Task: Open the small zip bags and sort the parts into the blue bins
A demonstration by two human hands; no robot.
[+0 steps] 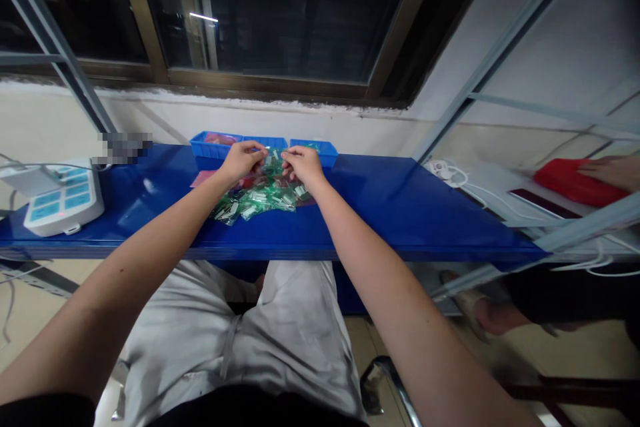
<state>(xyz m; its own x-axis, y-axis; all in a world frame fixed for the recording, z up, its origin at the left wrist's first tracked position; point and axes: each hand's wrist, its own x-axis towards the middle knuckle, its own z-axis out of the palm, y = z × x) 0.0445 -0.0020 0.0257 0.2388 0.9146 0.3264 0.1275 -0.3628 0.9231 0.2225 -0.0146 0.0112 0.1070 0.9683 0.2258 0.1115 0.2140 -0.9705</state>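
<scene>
Both hands are over a pile of small clear-and-green packets on the blue table. My left hand has its thumb and fingers pinched at the upper left of the pile. Facing it from the right, my right hand is pinched as well. A clear greenish packet spans the gap between the fingertips of both hands. Something red lies under the hands, and a pink sheet sticks out left of my left wrist.
Blue bins line the table's back edge; the right bin holds green packets. A white power strip lies at the left. On the right, beyond a metal frame, another person's hand rests on red cloth near white cables.
</scene>
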